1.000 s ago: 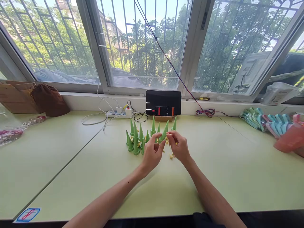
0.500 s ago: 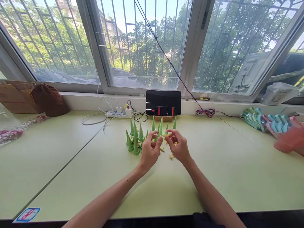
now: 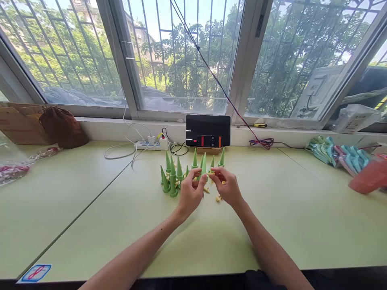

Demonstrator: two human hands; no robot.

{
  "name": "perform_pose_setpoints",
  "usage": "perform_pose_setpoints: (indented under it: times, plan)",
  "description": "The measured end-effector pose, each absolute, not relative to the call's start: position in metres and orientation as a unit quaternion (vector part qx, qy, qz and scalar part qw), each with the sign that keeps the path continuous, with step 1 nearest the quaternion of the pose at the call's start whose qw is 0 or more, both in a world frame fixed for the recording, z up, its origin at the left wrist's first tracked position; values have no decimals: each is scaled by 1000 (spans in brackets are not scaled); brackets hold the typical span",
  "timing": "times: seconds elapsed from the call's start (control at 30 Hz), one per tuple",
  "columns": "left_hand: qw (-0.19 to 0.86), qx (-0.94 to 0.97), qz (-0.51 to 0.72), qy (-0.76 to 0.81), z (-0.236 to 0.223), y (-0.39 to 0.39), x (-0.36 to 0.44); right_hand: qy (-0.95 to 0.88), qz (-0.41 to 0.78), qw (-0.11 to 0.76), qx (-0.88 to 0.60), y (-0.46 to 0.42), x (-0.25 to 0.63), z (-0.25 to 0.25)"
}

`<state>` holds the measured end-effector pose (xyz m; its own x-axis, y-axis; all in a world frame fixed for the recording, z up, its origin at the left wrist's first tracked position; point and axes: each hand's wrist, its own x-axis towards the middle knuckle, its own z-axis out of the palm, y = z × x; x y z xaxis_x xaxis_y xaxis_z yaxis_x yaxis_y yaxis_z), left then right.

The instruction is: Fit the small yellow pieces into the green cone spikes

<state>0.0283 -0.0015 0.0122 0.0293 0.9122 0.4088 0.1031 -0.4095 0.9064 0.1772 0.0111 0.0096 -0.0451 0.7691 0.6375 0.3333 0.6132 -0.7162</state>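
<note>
Between the thumb and fingers of my left hand (image 3: 191, 193) is a pale green cone (image 3: 204, 165), held upright with its tip pointing up. My right hand (image 3: 229, 188) pinches a small yellow piece (image 3: 211, 174) close against the cone's right side; its exact shape is too small to make out. Several other green cones stand on the table to the left and behind my hands, among them a front cone (image 3: 173, 187) on a round base. Loose yellow bits, such as one small piece (image 3: 218, 198), lie beneath and around my hands.
Behind the cones, a dark tablet (image 3: 208, 125) leans on the sill with a phone (image 3: 209, 141) before it. A power strip (image 3: 152, 144) with cables lies left of them. At the right are bagged pastel items (image 3: 323, 149) and a red translucent object (image 3: 370, 175).
The green cone in my left hand has dipped slightly. My right hand has shifted a little left with the yellow piece. The red object at the far right looks less blurred and sits slightly differently.
</note>
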Motion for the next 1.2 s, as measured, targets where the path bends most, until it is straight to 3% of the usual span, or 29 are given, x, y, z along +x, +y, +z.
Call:
perform_pose_setpoints:
  times: [0.57,0.93,1.2]
  plan:
    - [337,644,565,390,8,0,27,-711,211,549,-385,8,177,13]
    - [242,709,563,348,7,1,27,-733,199,526,-382,9,176,9]
    - [232,718,570,326,4,4,26,-765,206,484,-371,10,174,5]
